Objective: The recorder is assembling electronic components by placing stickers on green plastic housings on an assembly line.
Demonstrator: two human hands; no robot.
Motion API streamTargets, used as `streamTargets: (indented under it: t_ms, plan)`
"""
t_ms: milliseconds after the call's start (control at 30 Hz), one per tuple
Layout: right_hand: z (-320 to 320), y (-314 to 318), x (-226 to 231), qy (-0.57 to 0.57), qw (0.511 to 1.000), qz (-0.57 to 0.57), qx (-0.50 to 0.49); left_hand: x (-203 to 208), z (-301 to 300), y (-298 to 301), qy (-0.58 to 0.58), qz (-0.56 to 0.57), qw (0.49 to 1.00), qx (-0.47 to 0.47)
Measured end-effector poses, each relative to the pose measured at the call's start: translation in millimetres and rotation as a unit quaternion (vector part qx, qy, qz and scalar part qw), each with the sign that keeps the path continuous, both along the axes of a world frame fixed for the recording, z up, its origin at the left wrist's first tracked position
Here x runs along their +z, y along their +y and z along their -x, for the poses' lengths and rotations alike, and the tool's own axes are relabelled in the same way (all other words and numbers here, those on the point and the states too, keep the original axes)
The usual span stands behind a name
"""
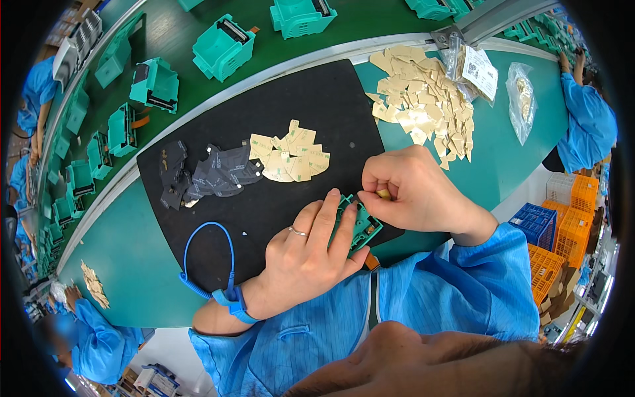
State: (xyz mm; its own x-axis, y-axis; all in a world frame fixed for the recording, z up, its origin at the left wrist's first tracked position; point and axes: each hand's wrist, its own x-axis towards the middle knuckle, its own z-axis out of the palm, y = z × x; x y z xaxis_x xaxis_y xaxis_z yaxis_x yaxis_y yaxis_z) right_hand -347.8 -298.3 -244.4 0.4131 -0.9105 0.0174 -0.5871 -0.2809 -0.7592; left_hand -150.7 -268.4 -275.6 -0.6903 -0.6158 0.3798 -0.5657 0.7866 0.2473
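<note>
Fingers of my left hand (311, 255) lie over a small green plastic housing (368, 228) and hold it at the near right edge of the black mat (291, 86). Close beside its far right corner, my right hand (420, 192) is closed in a pinch, with a small yellowish piece (383, 194) showing between the fingers. An orange tab (372, 262) sticks out below the housing. Farther back on the mat lie cream adhesive pieces (291, 159) with green print, next to a heap of dark film pieces (225, 172).
A large pile of tan pieces (423, 92) lies at the back right, beside clear plastic bags (521, 99). Green housings (223, 49) line a belt (165, 40) behind a metal rail. My left wrist wears a blue corded strap (233, 303). Co-workers sit at both sides; crates (533, 225) stand right.
</note>
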Motion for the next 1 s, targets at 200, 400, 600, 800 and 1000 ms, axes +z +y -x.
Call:
streamTargets:
  t_ms: [200,400,600,800,1000]
  plan:
    - [5.3,-5.1,-4.3,0.02,0.997,-0.073,-0.003,-0.3,0.6,-0.2,-0.001,-0.01,1.0,0.003]
    - [12.3,-10.3,-14.8,-0.066,0.986,-0.156,0.013,0.7,1.7,-3.5,-0.005,-0.013,1.0,0.0]
    - [18.3,-9.0,-25.5,-0.126,0.96,-0.248,-0.012,10.2,1.0,-3.0,-0.014,-0.074,0.997,0.003]
    - [14.7,-2.9,-0.6,-0.168,0.952,-0.255,-0.024,18.5,-0.6,-1.7,0.036,-0.111,0.993,0.002]
    - [8.0,1.9,33.4,-0.22,0.95,-0.22,0.001,5.5,-5.8,-2.2,0.181,-0.032,0.982,-0.05]
